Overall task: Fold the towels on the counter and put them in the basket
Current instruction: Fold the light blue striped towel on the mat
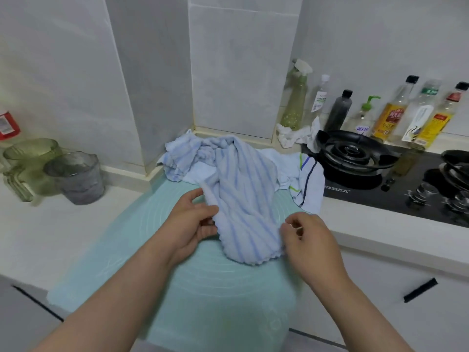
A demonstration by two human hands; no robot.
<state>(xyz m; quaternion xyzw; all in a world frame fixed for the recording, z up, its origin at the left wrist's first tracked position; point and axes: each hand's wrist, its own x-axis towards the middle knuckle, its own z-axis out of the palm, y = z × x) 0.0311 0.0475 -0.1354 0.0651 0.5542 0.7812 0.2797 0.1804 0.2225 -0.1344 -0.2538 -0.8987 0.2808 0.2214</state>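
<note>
A light blue towel with darker blue stripes (243, 199) lies crumpled on a pale green mat (203, 288) on the counter. My left hand (193, 224) pinches its left edge near the bottom. My right hand (307, 240) pinches the right edge of the same towel. Behind it sits a heap of other towels: a pale blue one (182, 158) at the back left and a white one with green and navy stripes (308, 184) at the right. No basket is in view.
A black gas hob (355, 156) with pot stands lies to the right, with several bottles (390, 115) along the wall behind it. Two glass jugs (73, 174) stand on the white counter at the left. A crumpled white cloth (294, 135) lies by the spray bottle.
</note>
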